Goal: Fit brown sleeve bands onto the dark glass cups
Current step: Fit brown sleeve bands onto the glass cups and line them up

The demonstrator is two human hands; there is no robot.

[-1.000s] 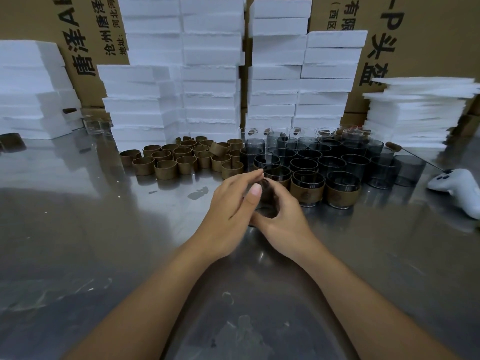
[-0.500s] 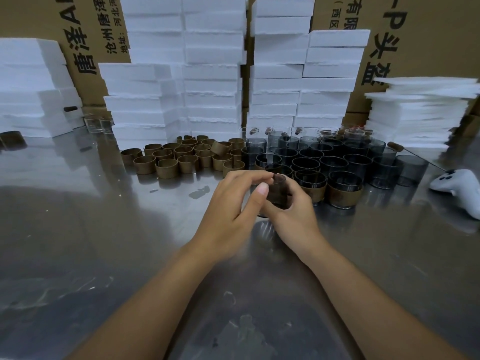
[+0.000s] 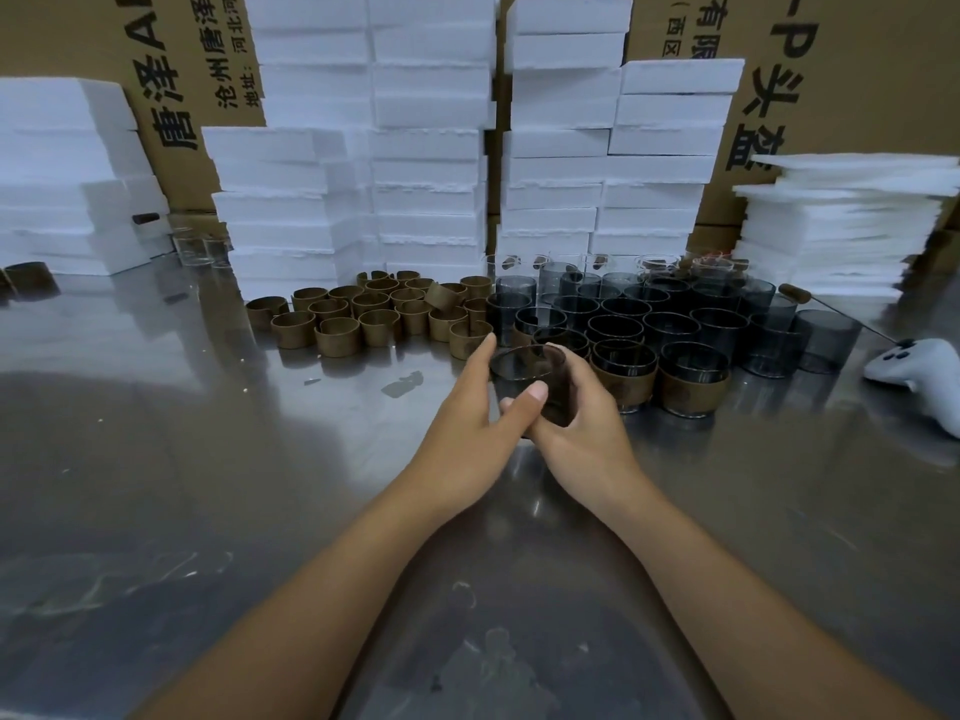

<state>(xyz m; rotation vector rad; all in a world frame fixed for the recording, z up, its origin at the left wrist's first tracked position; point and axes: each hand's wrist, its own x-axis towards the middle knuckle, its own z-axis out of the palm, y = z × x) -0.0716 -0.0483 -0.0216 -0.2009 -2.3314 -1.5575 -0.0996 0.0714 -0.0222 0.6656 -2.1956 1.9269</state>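
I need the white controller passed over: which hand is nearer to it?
Right. The right hand, holding the dark cup, is left of the controller; the left hand is farther left, on the cup's other side.

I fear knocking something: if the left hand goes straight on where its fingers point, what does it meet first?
Probably the loose brown ring-shaped sleeve band just beyond the left hand, though depth is unclear.
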